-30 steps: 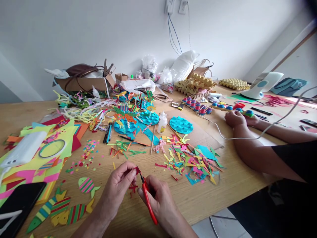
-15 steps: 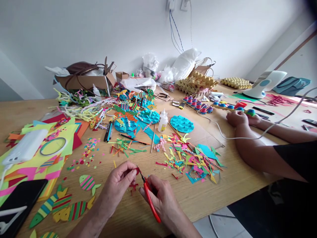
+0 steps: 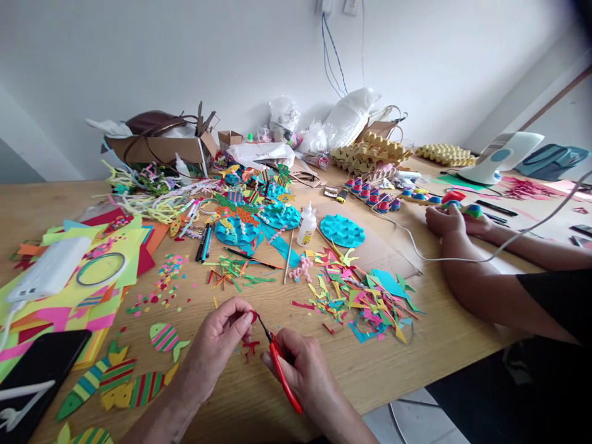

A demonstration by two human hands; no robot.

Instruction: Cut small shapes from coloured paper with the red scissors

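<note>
Pinched between the thumb and fingers of my left hand (image 3: pixel 227 330) is a small piece of red paper (image 3: pixel 254 316). My right hand (image 3: pixel 303 364) is wrapped round red-handled scissors (image 3: pixel 283 376), whose dark blades point up and left at the edge of that paper. Small red paper scraps (image 3: pixel 251 349) lie on the table beneath. Left of my hands are striped paper fish, among them a pink and green one (image 3: pixel 164 338) and a red and green one (image 3: pixel 147 389).
A heap of paper offcuts (image 3: pixel 361 296) spreads right of centre, near a glue bottle (image 3: pixel 306 225) and a blue textured oval (image 3: pixel 343 230). Coloured sheets, a power bank (image 3: pixel 50 268) and a phone (image 3: pixel 41 376) lie left. A co-worker's hands (image 3: pixel 456 221) hold a painted piece; a cable (image 3: pixel 462 260) crosses there.
The scissor blades have shifted slightly at the red paper's edge, which my left fingers still pinch. The whole view has moved a little; the co-worker's hands are nearly unchanged.
</note>
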